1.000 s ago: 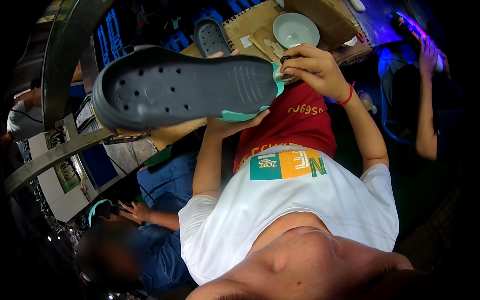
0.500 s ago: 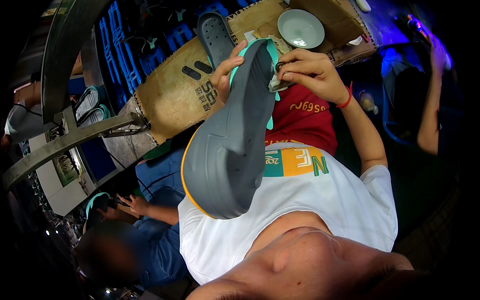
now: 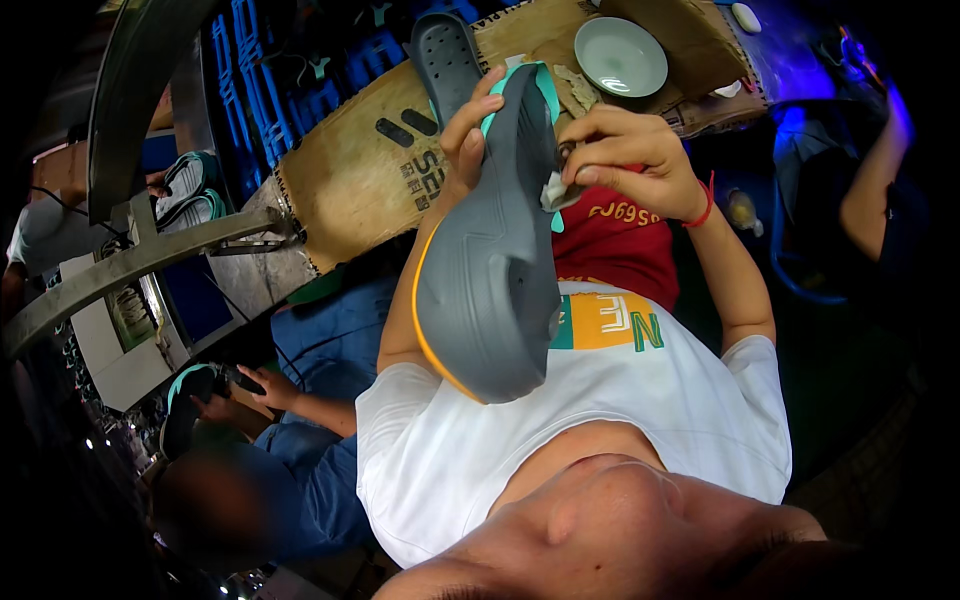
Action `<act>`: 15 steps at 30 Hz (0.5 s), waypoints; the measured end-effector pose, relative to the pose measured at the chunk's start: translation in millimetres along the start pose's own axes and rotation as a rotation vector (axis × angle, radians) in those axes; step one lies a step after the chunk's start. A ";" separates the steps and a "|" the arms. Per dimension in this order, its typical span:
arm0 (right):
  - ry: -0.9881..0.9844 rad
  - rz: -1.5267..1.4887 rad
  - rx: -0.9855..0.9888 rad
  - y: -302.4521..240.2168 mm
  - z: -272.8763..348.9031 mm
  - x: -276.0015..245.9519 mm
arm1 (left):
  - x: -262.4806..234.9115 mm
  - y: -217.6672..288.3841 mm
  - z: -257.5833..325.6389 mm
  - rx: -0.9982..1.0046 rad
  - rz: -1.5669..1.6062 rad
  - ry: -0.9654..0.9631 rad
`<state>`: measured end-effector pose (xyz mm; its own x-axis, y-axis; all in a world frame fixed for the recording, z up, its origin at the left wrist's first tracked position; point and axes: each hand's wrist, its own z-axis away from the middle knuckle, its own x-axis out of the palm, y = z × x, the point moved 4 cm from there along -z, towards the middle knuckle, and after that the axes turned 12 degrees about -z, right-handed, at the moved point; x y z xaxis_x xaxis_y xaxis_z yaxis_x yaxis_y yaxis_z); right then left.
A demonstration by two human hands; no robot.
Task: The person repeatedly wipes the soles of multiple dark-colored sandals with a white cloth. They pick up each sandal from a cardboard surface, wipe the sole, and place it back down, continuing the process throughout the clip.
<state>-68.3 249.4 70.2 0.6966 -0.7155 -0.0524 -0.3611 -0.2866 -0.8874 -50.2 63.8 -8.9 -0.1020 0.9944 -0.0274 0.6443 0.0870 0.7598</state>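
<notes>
A large grey foam shoe sole (image 3: pixel 482 290), with turquoise at its far end and an orange line along its left edge, is held up before my chest. My left hand (image 3: pixel 468 140) is closed round its far end, with part of the fingers hidden behind it. A crumpled white rag (image 3: pixel 553 190) is pinched in my right hand (image 3: pixel 632 165), which has a red string at the wrist. The rag lies against the sole's right edge. Another grey piece with holes (image 3: pixel 446 55) rests beyond my left hand.
Flattened cardboard (image 3: pixel 345 190) covers the bench, with a white bowl (image 3: pixel 621 57) at its far right. A metal frame (image 3: pixel 150 260) stands at left. Turquoise-trimmed shoes (image 3: pixel 190 195) sit behind it. A co-worker's hand (image 3: pixel 272 388) is close on the left; another person's arm (image 3: pixel 868 205) is at right.
The sole's near end has swung right and risen a little. My right hand and the rag have slid a short way toward me along its right edge.
</notes>
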 end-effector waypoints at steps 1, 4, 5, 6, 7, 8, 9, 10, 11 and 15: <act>-0.031 0.014 -0.006 -0.7 -0.9 1.6 | -1.2 -1.3 -0.7 0.003 -0.057 0.008; -0.045 -0.024 -0.034 -2.5 -1.9 0.5 | -8.7 -8.8 0.5 -0.007 -0.068 -0.006; -0.049 -0.022 -0.038 -3.0 -2.5 0.7 | -9.1 -10.3 -0.2 0.063 -0.091 -0.002; -0.052 -0.019 -0.042 -3.7 -3.0 1.1 | -9.2 -11.5 -0.8 0.133 -0.113 0.004; -0.055 -0.015 -0.046 -4.0 -3.2 1.4 | -3.0 -11.0 -4.3 0.281 -0.177 0.023; -0.055 -0.014 -0.046 -4.3 -3.2 1.8 | -2.4 -10.1 -4.3 0.320 -0.216 0.005; -0.056 -0.012 -0.045 -4.8 -2.9 2.2 | -1.7 -9.2 -3.9 0.359 -0.254 -0.011; -0.056 -0.010 -0.046 -5.6 -2.6 2.3 | -6.4 -9.0 -2.4 0.290 -0.265 -0.065; -0.060 -0.005 -0.048 -6.6 -2.3 2.1 | -6.8 -9.5 -3.1 0.311 -0.273 -0.075; -0.076 -0.017 -0.065 -9.0 -1.5 3.1 | -0.3 -7.8 -10.4 0.512 -0.318 0.018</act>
<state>-63.9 248.8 78.8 0.7471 -0.6605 -0.0746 -0.3866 -0.3405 -0.8571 -63.1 62.2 -8.0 -0.3589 0.9143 -0.1877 0.8628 0.4017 0.3070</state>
